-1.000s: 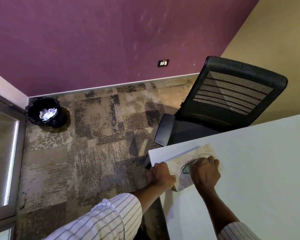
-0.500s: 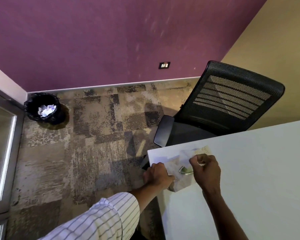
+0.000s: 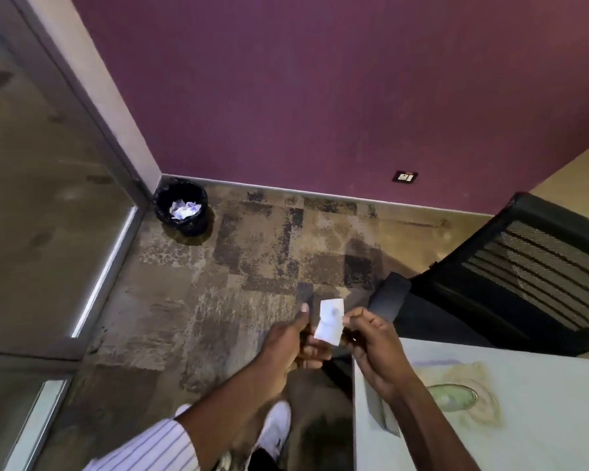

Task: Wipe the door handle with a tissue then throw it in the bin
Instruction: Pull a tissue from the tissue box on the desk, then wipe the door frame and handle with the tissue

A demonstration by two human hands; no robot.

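Tissue (image 3: 330, 320) is held between both hands in the lower middle of the frame, above the carpet (image 3: 252, 266). The right hand (image 3: 374, 348) pinches its right edge with closed fingers; the left hand (image 3: 288, 338) has its thumb up and the other fingers curled under the lower part of the sheet, though blur hides the exact contact there.

The door handle is not visible, only a glass door (image 3: 48, 198) with a metal frame at the left of the frame, so wiping is not yet done, I judge. The bin (image 3: 181, 207) stands in the corner at the upper left of centre, well apart from the hands.

The tissue is thin, white, soft and a little folded. I think it could tear if the two hands pull it apart, or slip down if one pinch loosens. Later, a throw from far may miss, because such light paper drifts.

The bin is round and black with a shiny plastic liner and crumpled paper inside. The carpet is rough and mottled, and the table (image 3: 541, 436) is smooth and pale.
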